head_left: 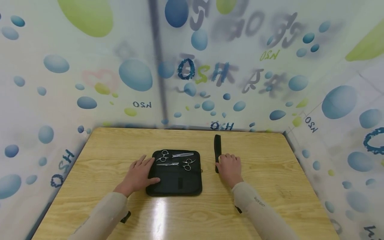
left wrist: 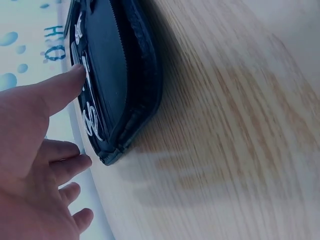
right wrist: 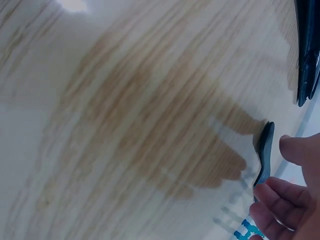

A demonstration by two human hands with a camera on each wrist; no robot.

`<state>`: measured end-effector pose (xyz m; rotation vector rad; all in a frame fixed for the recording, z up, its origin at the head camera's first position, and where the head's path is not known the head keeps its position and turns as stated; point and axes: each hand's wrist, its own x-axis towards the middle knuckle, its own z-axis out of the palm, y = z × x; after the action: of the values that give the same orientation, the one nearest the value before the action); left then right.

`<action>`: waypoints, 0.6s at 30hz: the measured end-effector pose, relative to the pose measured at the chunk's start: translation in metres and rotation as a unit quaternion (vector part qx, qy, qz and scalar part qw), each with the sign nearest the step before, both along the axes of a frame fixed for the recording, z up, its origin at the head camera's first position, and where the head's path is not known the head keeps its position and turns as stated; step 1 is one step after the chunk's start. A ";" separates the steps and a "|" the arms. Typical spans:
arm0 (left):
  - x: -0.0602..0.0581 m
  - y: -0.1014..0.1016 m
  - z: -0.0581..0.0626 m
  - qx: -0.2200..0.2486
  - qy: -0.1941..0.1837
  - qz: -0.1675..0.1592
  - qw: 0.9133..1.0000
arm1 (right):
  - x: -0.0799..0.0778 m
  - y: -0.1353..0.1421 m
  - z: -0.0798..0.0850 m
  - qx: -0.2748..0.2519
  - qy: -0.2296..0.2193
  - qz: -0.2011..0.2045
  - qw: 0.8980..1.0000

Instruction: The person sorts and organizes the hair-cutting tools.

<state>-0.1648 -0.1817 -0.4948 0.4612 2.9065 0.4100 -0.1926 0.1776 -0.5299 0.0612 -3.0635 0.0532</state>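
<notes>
A black zippered case lies on the wooden table with two pairs of silver scissors on its upper part. One pair, the thinning scissors, has its handles to the left; the other scissors point their blades left. My left hand is spread at the case's left edge, thumb reaching over its surface and fingers along the side. To the right of the case lies a long, slim black object, its exact kind unclear. My right hand is at its near end, thumb and fingers apart in the right wrist view.
The wooden table meets a pale wall with printed blue and green dots at its back, and more such walls stand at the sides. Dark straps show at both sleeves.
</notes>
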 end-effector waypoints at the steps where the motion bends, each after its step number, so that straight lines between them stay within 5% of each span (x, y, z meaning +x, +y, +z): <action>1: 0.000 0.001 0.000 0.006 0.004 0.000 1.000 | 0.000 0.000 0.000 -0.001 -0.003 -0.006 1.000; 11: -0.004 0.012 -0.002 0.036 0.026 0.003 0.999 | 0.002 -0.004 -0.006 -0.011 -0.041 -0.022 0.999; 18: -0.004 0.016 -0.005 0.038 0.024 0.009 0.999 | 0.002 0.002 0.001 -0.082 -0.075 -0.039 0.993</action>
<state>-0.1691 -0.1656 -0.4994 0.4632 2.9512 0.5207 -0.1907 0.1799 -0.5288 -0.0760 -3.1931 0.3200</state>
